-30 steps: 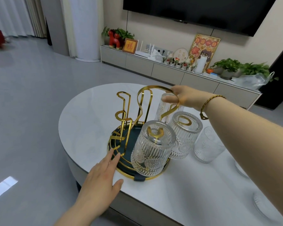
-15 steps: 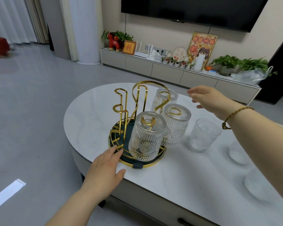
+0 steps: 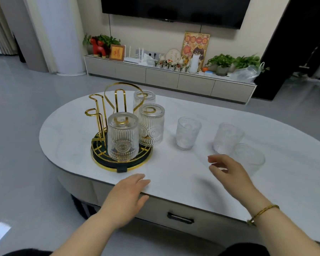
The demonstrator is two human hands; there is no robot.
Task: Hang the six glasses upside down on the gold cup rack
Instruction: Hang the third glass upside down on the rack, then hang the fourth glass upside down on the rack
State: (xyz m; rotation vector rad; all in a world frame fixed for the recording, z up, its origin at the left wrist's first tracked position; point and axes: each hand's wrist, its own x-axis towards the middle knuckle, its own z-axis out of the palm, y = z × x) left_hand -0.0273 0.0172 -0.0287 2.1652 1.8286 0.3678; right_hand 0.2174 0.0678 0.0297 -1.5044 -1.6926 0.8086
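Left hand (image 3: 127,194): palm down, fingers extended and loosely spread, fingertips resting at the near edge of the surface (image 3: 174,174); grip empty. Right hand (image 3: 229,172): raised over the surface, fingers curled and parted, grip empty. Both forearms bare, reaching forward; gold bracelet (image 3: 262,213) on the right wrist.

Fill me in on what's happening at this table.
A person is loading ribbed glasses upside down onto a gold cup rack. Three glasses hang there; three more stand upright on the white table. The right hand hovers open near the nearest loose glass, the left hand rests open at the table's edge. Neither holds anything.
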